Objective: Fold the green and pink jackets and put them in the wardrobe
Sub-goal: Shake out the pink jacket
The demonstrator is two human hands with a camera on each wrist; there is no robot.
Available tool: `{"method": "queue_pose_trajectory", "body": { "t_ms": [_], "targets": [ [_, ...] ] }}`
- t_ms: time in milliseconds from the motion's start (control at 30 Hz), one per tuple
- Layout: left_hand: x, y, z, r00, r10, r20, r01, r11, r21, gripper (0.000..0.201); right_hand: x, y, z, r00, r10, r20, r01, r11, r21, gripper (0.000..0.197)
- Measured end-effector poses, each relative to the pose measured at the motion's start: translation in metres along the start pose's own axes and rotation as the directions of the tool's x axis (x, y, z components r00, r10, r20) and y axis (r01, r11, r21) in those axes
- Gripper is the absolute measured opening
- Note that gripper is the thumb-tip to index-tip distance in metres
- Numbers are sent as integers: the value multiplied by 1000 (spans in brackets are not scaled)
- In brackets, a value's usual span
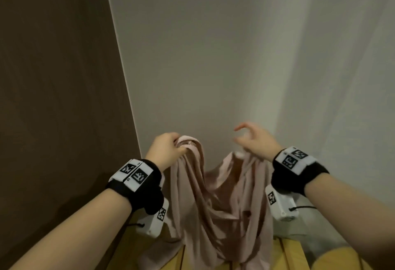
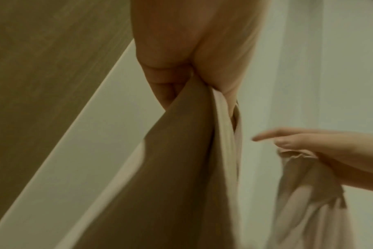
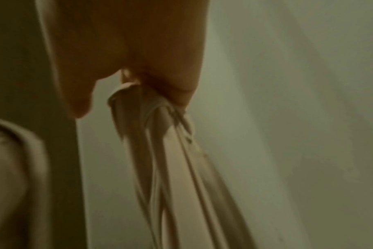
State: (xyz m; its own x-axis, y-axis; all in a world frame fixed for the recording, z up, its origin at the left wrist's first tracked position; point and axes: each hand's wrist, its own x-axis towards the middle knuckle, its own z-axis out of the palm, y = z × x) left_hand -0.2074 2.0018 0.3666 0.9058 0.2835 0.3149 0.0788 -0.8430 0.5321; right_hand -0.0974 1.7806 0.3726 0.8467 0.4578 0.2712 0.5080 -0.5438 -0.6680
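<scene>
Presently: pink jacket (image 1: pixel 215 201), no legible label, hangs gripped by left hand (image 1: pixel 165 149) and right hand (image 1: pixel 255 141).

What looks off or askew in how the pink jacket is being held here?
The pink jacket hangs bunched and twisted between both hands, sagging in the middle. The left hand has a full fist grip on it; the right hand holds it only with its lower fingers, index and thumb lifted free. No damage visible.

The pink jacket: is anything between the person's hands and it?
Nothing visible. The left hand grips a bunch of the pink jacket, and the right hand holds another part with its lower fingers, index finger and thumb spread free.
</scene>
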Motion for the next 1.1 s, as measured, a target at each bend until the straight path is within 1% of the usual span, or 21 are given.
{"method": "queue_pose_trajectory", "body": {
  "t_ms": [33,67,100,133,167,200,267,333,367,433,467,567,633,667,700,733,767,833,933,1000,1100],
  "targets": [
    [0,6,1,1000,10,-2,-10,1000,-1,41,-6,-11,7,988,-41,146,31,997,73,37],
    [1,12,2,1000,18,-2,-18,1000,-6,40,-10,-19,15,955,-69,290,35,992,120,52],
    [1,16,4,1000,26,1,-26,999,-24,37,-14,-26,25,910,-90,404,51,993,104,65],
    [1,19,5,999,36,5,-36,997,-62,31,-15,-31,34,879,-100,467,96,995,33,71],
    [0,21,7,999,46,9,-45,992,-121,25,-14,-33,43,878,-111,466,145,989,-39,67],
    [-1,22,8,998,52,18,-48,980,-193,22,-11,-33,50,892,-130,434,180,981,-76,55],
    [-4,21,10,999,45,28,-34,947,-318,23,-6,-33,57,929,-163,332,198,977,-76,25],
    [-7,16,10,1000,25,11,-20,948,-318,25,0,-30,57,964,-136,227,153,987,-57,8],
    [-8,12,12,1000,20,-10,-22,963,-270,24,3,-28,56,976,-116,182,125,991,-38,6],
    [-10,4,13,998,13,-60,-22,988,-153,20,11,-22,52,991,-76,106,78,997,-15,8],
    [-12,1,14,997,13,-78,-21,994,-104,22,15,-20,49,996,-57,69,58,998,-13,8],
    [-15,-6,15,997,-13,-74,15,1000,27,28,26,-15,40,1000,-16,-26,16,1000,21,7],
    [-17,-12,14,997,-56,-56,60,996,69,19,31,-10,31,997,9,-73,-7,1000,29,10],
    [-17,-16,12,996,-74,-43,78,993,89,8,33,-6,27,995,28,-96,-25,999,29,9],
    [-18,-22,10,996,-86,-28,88,991,101,11,35,-2,22,992,49,-118,-48,999,17,7],
    [-18,-26,10,996,-94,-10,94,987,126,26,36,2,17,989,68,-134,-69,998,-7,8],
    [-19,-30,9,995,-103,13,100,982,158,35,37,5,14,987,77,-139,-82,996,-32,11],
    [-20,-33,9,994,-104,33,95,975,200,38,40,11,12,988,88,-128,-95,994,-50,14],
    [-21,-35,12,996,-81,41,72,979,188,27,44,17,11,978,149,-149,-154,988,-22,19],
    [-22,-39,12,996,-84,11,82,987,139,27,46,19,7,970,184,-156,-183,983,26,21],
    [-22,-44,13,996,-84,-35,86,994,64,27,47,19,-1,961,217,-174,-180,962,203,33]
  ]
}}
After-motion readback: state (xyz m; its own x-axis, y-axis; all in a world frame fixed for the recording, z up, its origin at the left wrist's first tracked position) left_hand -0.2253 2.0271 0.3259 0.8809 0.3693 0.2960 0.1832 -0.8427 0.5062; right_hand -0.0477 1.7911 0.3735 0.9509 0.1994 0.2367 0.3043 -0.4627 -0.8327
